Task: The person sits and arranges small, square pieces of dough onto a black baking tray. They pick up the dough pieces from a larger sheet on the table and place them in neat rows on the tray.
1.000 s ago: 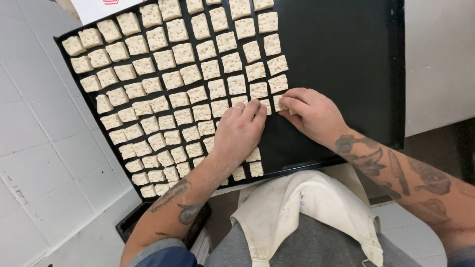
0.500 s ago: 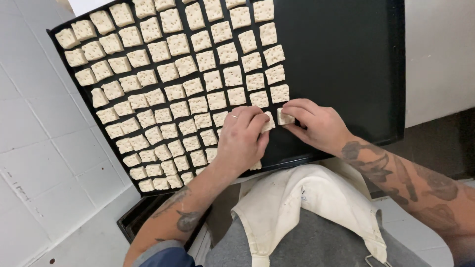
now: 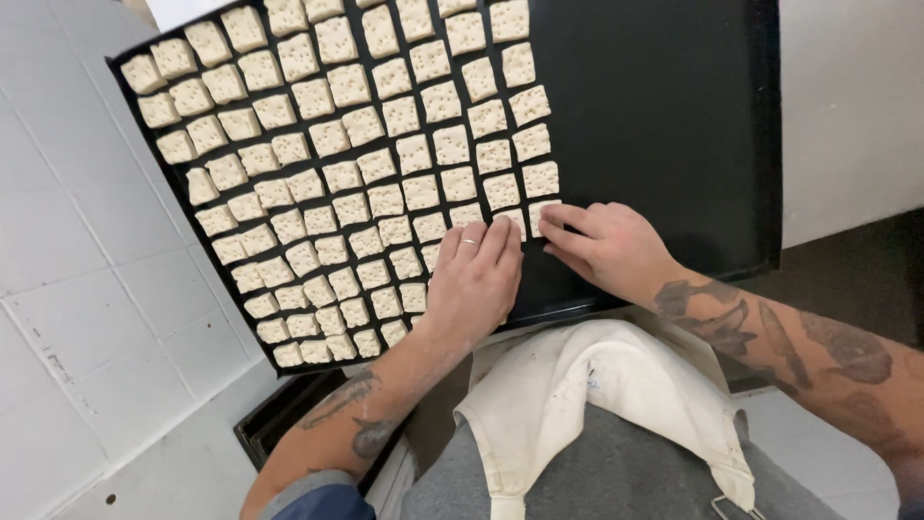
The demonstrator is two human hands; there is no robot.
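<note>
The square dough pieces (image 3: 385,154), pale and dotted with small holes, lay in close rows across the left and middle of a black baking tray (image 3: 674,116); the tray's right part was bare. The work sat at the near end of the last filled rows, where one piece (image 3: 541,210) lay at the right hand's fingertips, just beside the bottom pieces of the outer column.

The left hand (image 3: 476,279) lay flat and palm down on the tray, fingers released and stretched over a few pieces near the front edge, a ring on one finger. The right hand (image 3: 602,246) rested beside it, its fingers (image 3: 563,217) extended and touching the end piece rather than clenched round it; whether they pinched it could not be told.

Done well, this seemed to call for light, flat pressure, nudging each soft square into line without denting it and keeping a small gap between neighbours so none stuck together.

A cream apron (image 3: 587,404) hung below the tray's front rim, and a white tiled wall (image 3: 77,289) ran along the left.
</note>
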